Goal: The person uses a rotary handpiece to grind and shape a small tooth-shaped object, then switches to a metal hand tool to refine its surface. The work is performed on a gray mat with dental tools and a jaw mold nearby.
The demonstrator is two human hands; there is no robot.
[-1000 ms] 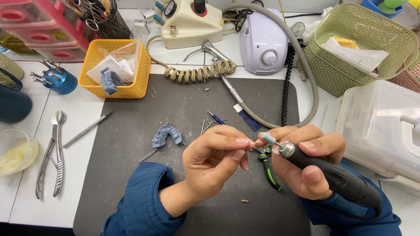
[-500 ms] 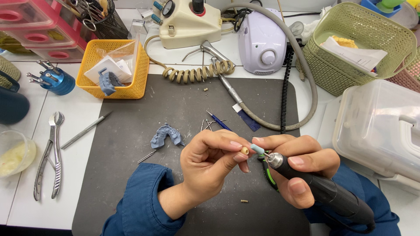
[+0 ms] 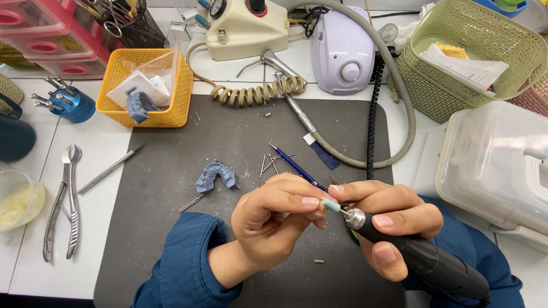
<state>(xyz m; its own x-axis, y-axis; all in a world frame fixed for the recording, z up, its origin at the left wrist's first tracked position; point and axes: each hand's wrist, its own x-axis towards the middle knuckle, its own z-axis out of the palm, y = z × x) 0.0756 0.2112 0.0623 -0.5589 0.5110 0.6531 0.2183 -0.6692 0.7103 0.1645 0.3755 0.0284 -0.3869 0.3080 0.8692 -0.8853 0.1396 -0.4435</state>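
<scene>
Left hand (image 3: 274,225) is pinching a small tan piece (image 3: 322,207) between thumb and fingertips; the grip is pressed together on it, and most of the piece is hidden by the fingers. Right hand (image 3: 388,222) is wrapping closed around a black rotary handpiece (image 3: 422,262), fingers pressed along its barrel. The pale blue polishing tip (image 3: 331,205) is touching the tan piece just right of the left grip. Both hands are hovering over the dark grey mat (image 3: 171,188) on the counter. A blue dental cast (image 3: 217,177) is lying on the mat, up and left of the left grip, apart from it. A blue-handled instrument (image 3: 294,165) is lying just above the two grips. Steel pliers (image 3: 64,199) are lying far left, off the mat.
</scene>
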